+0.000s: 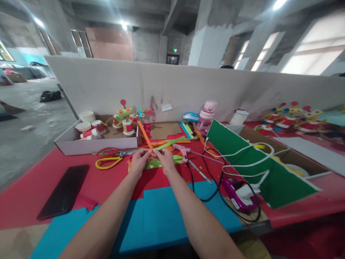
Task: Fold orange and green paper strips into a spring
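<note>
Both hands meet over the middle of the table, fingertips pinched close together. My left hand (139, 162) is closed on the lower end of an orange paper strip (145, 133), which slants up and to the left. My right hand (165, 160) pinches at the same joint, where a green paper strip (171, 143) runs out to the upper right. The two strips cross or join at the fingertips; whether they are stuck together I cannot tell. Just right of my right hand lies a pink glue gun (183, 151). Yellow-handled scissors (109, 163) rest to the left.
A black phone (64, 190) lies at left. Blue paper sheets (156, 212) cover the front. A white box (94, 146) holds paper cups and a craft figure (124, 117). At right are a purple power strip (238, 196), cables, a green-sided box (253, 162) and a pink bottle (207, 113).
</note>
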Demonstrator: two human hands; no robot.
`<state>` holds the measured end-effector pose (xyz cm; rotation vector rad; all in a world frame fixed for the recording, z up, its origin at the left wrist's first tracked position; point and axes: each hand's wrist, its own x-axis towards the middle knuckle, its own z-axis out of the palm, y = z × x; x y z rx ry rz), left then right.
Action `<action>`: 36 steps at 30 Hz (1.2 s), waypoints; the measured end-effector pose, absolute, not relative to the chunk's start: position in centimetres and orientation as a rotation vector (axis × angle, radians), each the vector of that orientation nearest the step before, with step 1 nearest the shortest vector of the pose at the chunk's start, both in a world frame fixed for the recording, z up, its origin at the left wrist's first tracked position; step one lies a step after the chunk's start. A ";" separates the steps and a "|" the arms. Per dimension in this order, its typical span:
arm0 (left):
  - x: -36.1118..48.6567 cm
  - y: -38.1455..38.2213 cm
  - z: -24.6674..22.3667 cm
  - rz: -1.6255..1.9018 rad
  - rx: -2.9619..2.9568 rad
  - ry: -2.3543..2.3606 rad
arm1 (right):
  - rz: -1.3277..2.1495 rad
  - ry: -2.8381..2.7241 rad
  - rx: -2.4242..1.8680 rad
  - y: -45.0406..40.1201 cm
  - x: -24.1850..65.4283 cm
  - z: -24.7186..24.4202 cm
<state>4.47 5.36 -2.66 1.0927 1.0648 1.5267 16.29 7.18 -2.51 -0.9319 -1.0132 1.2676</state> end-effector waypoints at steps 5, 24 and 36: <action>4.4 5.3 -2.5 1.540 1.133 1.103 | 1.385 -0.983 -0.867 7.2 16.1 -2.6; 4.6 5.1 -2.2 1.578 1.079 1.118 | 1.279 -0.900 -0.905 8.0 17.4 -2.4; 4.7 5.0 -1.9 1.582 1.057 1.030 | 1.472 -0.653 -0.797 8.4 18.6 -2.2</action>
